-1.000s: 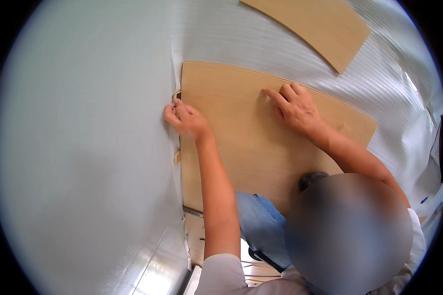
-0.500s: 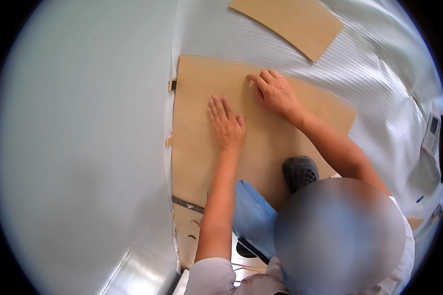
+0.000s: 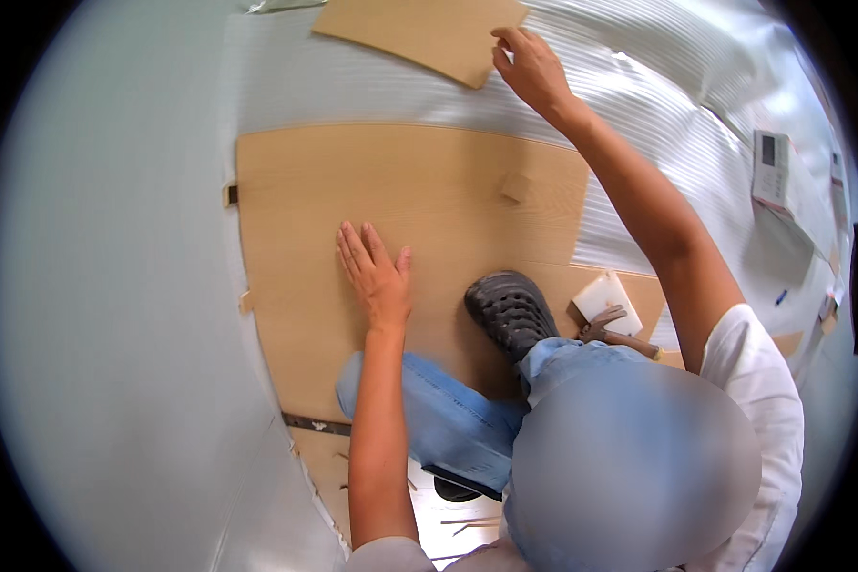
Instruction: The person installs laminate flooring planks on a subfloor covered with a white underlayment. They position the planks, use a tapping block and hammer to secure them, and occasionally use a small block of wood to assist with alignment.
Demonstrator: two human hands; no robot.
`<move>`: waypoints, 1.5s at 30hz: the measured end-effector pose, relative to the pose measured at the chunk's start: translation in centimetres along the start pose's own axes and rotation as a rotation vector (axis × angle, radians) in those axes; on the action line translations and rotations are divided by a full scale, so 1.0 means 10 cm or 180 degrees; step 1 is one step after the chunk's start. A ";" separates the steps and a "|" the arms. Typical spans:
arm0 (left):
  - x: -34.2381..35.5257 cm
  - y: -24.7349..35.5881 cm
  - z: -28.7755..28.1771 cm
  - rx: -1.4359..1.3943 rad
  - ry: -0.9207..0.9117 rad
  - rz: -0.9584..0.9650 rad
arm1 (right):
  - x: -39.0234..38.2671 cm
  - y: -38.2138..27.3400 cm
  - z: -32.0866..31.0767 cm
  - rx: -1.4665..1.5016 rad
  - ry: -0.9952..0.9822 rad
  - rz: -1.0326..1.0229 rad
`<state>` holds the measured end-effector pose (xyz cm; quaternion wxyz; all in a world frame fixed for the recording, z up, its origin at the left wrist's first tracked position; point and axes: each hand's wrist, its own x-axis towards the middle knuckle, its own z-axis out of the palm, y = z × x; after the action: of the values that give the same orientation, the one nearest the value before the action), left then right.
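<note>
The left hand (image 3: 377, 286) lies flat on the large wooden board (image 3: 410, 191), palm down, its fingers straight and its thumb spread a little. The right hand (image 3: 534, 71) reaches forward with bent fingers to the right corner of the smaller board (image 3: 419, 36); whether it grips or touches that board, I cannot tell.

The large board lies on the floor before the person, its left edge beside a pale wall (image 3: 114, 286), with two small spacers (image 3: 231, 196) at that edge. A small wooden block (image 3: 516, 186) sits on its right part. A dark shoe (image 3: 510, 307) rests on the board, right of the left hand. At the near left corner lies a metal bar (image 3: 316, 424). Beyond the shoe, to the right, are a white block (image 3: 605, 296) and a hammer (image 3: 631, 343). Silvery ribbed sheeting (image 3: 353, 91) spreads under the smaller board; farther right stands a box (image 3: 770, 172).
</note>
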<state>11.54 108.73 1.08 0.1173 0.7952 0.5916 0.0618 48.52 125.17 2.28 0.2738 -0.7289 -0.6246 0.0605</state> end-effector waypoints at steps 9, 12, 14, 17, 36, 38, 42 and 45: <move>0.60 1.39 0.14 -0.0987 0.0015 0.1107 | 0.56 -0.01 0.20 -0.1042 -0.0564 0.0142; 0.67 1.25 0.47 -0.1014 -0.0021 0.1359 | 0.87 -0.23 0.35 -0.1002 -0.1032 0.0453; 0.69 1.14 0.59 -0.1018 0.0026 0.1512 | 0.97 -0.28 0.42 -0.1099 -0.1040 0.0349; 0.72 1.10 0.60 -0.1168 0.0185 0.1645 | 1.15 -0.22 0.42 -0.1260 -0.1031 0.0511; 1.22 0.09 0.38 -0.0621 0.1297 0.1333 | 2.06 0.03 -0.03 0.0935 -0.1305 0.0788; 1.36 -0.32 0.32 -0.0232 0.1575 0.0590 | 2.06 -0.11 -0.09 0.1237 -0.1417 0.0858; 1.89 -1.17 0.15 -0.0029 0.2085 -0.0678 | 1.82 -0.44 0.41 0.1480 -0.1675 0.0356; 2.28 -1.14 -0.01 -0.0189 0.2059 -0.1349 | 1.76 -0.54 0.47 0.1343 -0.1923 0.0281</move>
<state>7.63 133.62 -2.71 -0.0422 0.5911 0.7472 0.3008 45.51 143.63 5.39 0.2185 -0.6319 -0.6190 0.4121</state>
